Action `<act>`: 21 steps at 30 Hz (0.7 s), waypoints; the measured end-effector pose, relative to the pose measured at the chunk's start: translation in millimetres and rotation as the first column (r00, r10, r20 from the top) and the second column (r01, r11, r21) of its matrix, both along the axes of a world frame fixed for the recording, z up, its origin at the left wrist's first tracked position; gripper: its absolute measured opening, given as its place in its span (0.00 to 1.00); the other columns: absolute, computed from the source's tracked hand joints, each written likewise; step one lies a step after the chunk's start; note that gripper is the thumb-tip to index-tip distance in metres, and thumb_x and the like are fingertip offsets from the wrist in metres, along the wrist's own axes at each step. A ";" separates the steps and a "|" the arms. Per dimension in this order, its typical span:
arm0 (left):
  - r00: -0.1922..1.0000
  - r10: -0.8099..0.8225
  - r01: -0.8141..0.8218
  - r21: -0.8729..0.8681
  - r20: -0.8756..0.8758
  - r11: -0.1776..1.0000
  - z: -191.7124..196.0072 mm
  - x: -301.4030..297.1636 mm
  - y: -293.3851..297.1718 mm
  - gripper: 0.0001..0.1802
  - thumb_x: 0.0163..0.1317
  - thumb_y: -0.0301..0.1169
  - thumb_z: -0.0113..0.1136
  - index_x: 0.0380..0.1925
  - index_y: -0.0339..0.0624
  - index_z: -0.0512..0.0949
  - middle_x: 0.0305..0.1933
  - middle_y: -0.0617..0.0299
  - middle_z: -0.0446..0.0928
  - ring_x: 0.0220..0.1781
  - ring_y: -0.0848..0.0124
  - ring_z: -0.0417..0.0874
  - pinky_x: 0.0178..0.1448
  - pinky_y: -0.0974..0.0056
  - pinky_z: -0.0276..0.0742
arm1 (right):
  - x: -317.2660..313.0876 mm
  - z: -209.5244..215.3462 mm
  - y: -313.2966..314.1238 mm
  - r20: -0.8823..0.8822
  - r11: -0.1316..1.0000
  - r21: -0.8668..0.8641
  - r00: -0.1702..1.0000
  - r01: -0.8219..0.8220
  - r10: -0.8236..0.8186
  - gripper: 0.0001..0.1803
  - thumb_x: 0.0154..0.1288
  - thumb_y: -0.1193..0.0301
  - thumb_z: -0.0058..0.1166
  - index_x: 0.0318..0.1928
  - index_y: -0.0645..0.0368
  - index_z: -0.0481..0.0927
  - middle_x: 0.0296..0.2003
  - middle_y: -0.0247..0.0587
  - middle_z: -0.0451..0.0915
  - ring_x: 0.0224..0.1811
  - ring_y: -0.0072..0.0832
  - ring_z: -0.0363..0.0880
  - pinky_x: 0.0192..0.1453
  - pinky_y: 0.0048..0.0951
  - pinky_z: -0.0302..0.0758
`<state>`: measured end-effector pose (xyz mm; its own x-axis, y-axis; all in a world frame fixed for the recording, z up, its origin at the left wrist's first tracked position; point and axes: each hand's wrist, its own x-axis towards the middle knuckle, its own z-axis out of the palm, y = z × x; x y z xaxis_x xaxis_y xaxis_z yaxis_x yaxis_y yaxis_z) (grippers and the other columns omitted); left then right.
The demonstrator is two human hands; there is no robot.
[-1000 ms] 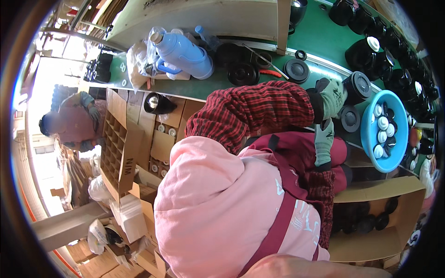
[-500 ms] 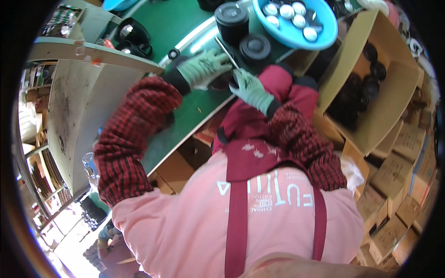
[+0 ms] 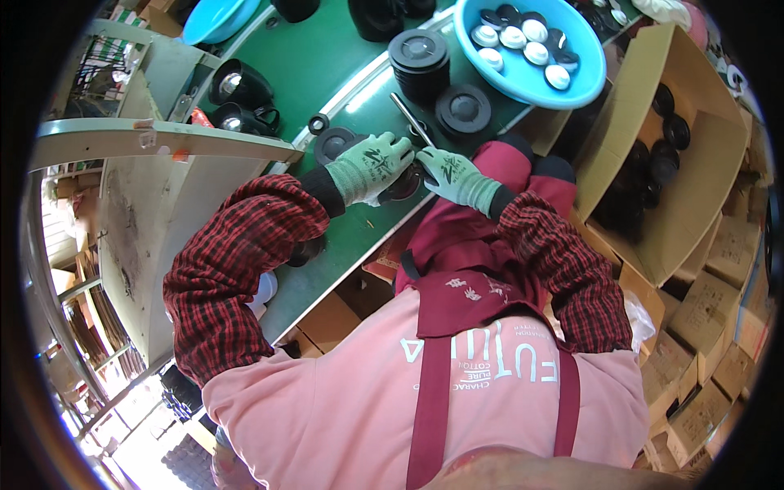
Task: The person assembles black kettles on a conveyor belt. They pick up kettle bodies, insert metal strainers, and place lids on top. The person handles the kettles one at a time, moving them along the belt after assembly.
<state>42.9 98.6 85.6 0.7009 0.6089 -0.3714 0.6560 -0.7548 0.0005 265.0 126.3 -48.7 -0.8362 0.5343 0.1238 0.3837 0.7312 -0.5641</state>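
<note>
My left hand (image 3: 371, 167), in a pale green glove, is closed over a dark round part (image 3: 400, 188) near the table's front edge; the hand covers much of it. My gloved right hand (image 3: 456, 175) meets it from the other side, fingers pinched at the lower end of a thin shiny metal rod (image 3: 406, 113), which slants up and away. What the rod's lower end touches is hidden. Beyond the hands stands a stack of black lids (image 3: 419, 59). To its right lies another black lid (image 3: 463, 110), and a further round black lid (image 3: 333, 144) sits partly behind my left hand.
A blue basin (image 3: 600, 69) with white and black knobs stands at the far right. Beside my right arm, a cardboard box (image 3: 702, 135) holds dark round parts. Black pots (image 3: 239, 86) and a small black ring (image 3: 318, 124) are on the green table (image 3: 327, 61). A panel (image 3: 180, 139) borders the left.
The view has shifted, so the table and hands sit slightly lower and further right. My hands have drawn closer around the dark part, and the rod stays in my right hand.
</note>
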 end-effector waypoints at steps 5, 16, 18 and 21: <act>0.939 0.328 -0.331 -0.015 -0.101 0.944 51.7 -62.5 52.8 0.48 0.32 0.44 0.84 0.60 0.51 0.75 0.55 0.55 0.75 0.55 0.52 0.83 0.57 0.51 0.83 | -27.5 35.0 -12.4 -0.157 0.949 0.027 0.938 0.316 -0.308 0.45 0.63 0.60 0.70 0.74 0.62 0.62 0.64 0.57 0.72 0.67 0.52 0.72 0.72 0.45 0.70; 0.749 0.661 -0.621 0.401 0.049 0.673 -6.5 -179.8 228.9 0.51 0.49 0.17 0.70 0.75 0.58 0.64 0.78 0.57 0.64 0.71 0.49 0.75 0.72 0.51 0.76 | 19.7 34.5 -26.6 -0.229 0.878 -0.414 0.907 0.239 -0.355 0.31 0.65 0.68 0.66 0.66 0.60 0.73 0.61 0.53 0.76 0.65 0.50 0.75 0.69 0.43 0.73; 0.732 0.657 -0.661 0.422 0.180 0.621 -28.6 -183.8 232.0 0.46 0.56 0.20 0.65 0.76 0.59 0.63 0.82 0.56 0.59 0.75 0.50 0.70 0.75 0.49 0.71 | 31.0 25.9 -30.3 -0.211 0.892 -0.381 0.916 0.245 -0.342 0.28 0.66 0.68 0.65 0.65 0.60 0.75 0.60 0.52 0.77 0.64 0.50 0.76 0.68 0.43 0.73; 0.547 0.651 -0.825 0.473 0.527 0.310 -40.0 -168.0 190.6 0.46 0.56 0.36 0.71 0.75 0.52 0.63 0.77 0.52 0.65 0.75 0.53 0.70 0.75 0.48 0.66 | 50.8 27.5 -35.0 -0.149 0.795 -0.549 0.905 0.259 -0.398 0.26 0.66 0.69 0.64 0.63 0.61 0.76 0.59 0.51 0.79 0.63 0.49 0.77 0.67 0.43 0.74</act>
<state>-125.1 289.2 45.6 -0.1726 0.9023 0.3949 0.9812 0.1925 -0.0110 315.8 91.4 -21.2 -0.5764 0.8144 -0.0667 0.3468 0.1699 -0.9224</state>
